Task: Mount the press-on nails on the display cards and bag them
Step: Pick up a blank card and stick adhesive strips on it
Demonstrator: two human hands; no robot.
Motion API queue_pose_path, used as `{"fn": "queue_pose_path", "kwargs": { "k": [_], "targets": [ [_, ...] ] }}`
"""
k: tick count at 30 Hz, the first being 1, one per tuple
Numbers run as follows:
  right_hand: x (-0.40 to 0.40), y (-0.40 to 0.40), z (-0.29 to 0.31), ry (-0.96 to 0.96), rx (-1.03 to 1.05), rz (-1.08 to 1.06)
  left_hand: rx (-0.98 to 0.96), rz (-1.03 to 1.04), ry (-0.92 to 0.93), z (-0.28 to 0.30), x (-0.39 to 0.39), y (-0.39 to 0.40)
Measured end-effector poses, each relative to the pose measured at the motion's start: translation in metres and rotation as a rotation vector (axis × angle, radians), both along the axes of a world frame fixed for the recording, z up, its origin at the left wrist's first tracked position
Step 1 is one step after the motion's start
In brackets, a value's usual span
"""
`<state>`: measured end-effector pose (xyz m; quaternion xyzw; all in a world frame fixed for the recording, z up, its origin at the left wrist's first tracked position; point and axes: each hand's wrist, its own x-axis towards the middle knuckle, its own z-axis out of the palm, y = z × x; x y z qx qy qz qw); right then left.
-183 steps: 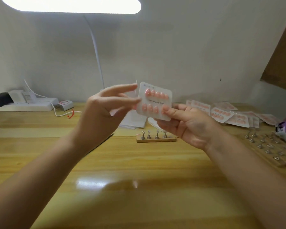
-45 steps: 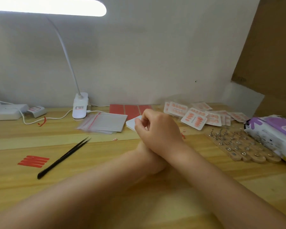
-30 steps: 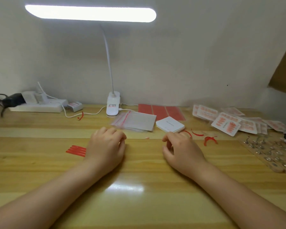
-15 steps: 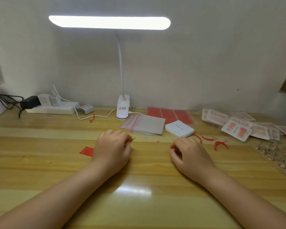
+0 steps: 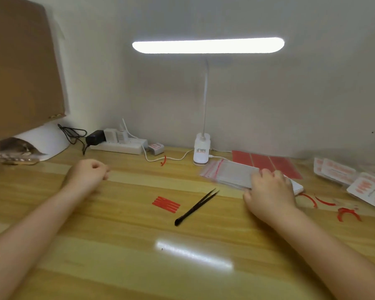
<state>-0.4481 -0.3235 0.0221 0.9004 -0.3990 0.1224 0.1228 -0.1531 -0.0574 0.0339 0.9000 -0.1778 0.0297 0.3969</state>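
— What was seen of the surface?
— A wooden tabletop (image 5: 117,245) was set against a white wall, lit by a clip lamp (image 5: 201,151) at the back edge. A power strip (image 5: 117,146) lay toward the back left corner.

— And the hands?
— The left hand (image 5: 86,175) was loosely curled near the left edge, and nothing was held in it. The right hand (image 5: 268,192) was laid on a stack of white display cards (image 5: 297,187), beside the clear zip bags (image 5: 227,173); whether the cards were gripped could not be told.

— Where were the finished pieces?
— Carded nails in bags (image 5: 355,182) were piled by the right edge. Black tweezers (image 5: 196,207) and red adhesive strips (image 5: 166,204) were found at the middle, between the hands.
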Motion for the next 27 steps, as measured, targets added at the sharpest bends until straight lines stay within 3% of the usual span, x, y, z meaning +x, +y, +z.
{"fn": "queue_pose_path", "kwargs": {
  "k": [4, 7, 13, 16, 21, 23, 27],
  "targets": [
    [-0.010, -0.023, -0.011, 0.104, 0.125, -0.266, 0.013, 0.109, -0.125, -0.029, 0.007, 0.028],
    [-0.025, -0.028, -0.014, 0.138, 0.036, -0.208, -0.002, 0.104, -0.092, -0.036, 0.012, 0.025],
    [-0.030, -0.021, 0.000, 0.173, -0.054, -0.117, 0.176, 0.044, -0.231, -0.039, 0.009, 0.019],
    [-0.036, -0.018, 0.016, 0.078, -0.172, -0.109, 0.202, 0.050, -0.238, -0.036, 0.005, 0.018],
    [-0.031, 0.007, 0.054, -0.485, -0.271, 0.148, 0.250, 0.037, -0.291, -0.036, 0.000, 0.017],
    [-0.013, 0.047, 0.057, -0.458, -0.259, 0.304, 0.253, 0.038, -0.306, -0.035, -0.001, 0.018],
    [-0.010, 0.099, 0.036, -0.199, -0.277, 0.569, 0.247, 0.036, -0.295, -0.036, 0.002, 0.022]
  ]
}}
